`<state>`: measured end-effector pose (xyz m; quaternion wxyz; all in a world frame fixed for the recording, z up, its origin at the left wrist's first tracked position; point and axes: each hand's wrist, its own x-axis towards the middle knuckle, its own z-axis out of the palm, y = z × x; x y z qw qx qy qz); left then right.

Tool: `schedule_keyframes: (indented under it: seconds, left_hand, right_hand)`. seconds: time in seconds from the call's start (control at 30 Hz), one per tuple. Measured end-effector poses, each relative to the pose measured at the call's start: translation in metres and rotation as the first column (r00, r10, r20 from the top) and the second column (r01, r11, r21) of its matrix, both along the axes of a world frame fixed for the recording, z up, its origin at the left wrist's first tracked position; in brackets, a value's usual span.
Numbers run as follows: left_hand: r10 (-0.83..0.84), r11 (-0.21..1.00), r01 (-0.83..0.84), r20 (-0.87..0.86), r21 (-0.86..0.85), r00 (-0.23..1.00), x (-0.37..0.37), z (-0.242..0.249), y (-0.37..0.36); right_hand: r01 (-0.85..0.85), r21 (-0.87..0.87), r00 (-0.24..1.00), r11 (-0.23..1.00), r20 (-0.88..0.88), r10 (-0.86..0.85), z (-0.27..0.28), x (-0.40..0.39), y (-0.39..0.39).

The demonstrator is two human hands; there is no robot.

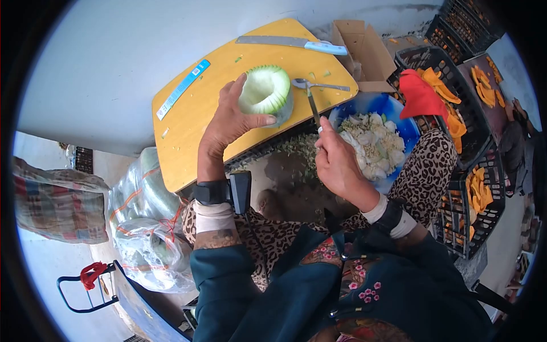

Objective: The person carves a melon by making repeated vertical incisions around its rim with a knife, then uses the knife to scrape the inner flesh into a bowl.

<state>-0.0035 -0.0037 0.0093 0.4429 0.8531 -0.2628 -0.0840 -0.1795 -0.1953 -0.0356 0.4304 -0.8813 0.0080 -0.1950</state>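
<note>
The left hand (231, 122) holds a hollowed green melon piece (266, 90), with fingers closed around its side, over the yellow bench (188, 122). The melon piece stands with its open hollow upward, near the middle of the bench. The right hand (337, 162) is at 4 o'clock from the melon and is closed on the handle of a thin spoon tool (312, 100), whose scoop end lies just beside the melon at 3 o'clock. At 3 o'clock from the right hand is a blue bowl (399, 111) with white seeds and pulp. A long knife (290, 43) lies at the 12 o'clock edge of the bench. Black crates (473, 188) with orange slices stand at the far right.
</note>
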Motion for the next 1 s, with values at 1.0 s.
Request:
schedule_keyframes:
  seconds: [1.0]
  left_hand:
    - [-0.017, 0.97, -0.015, 0.131, 0.242, 0.991, -0.012, 0.005, -0.008]
  right_hand:
    - [-0.201, 0.195, 0.975, 0.96, 0.136, 0.176, 0.028, -0.033, 0.009]
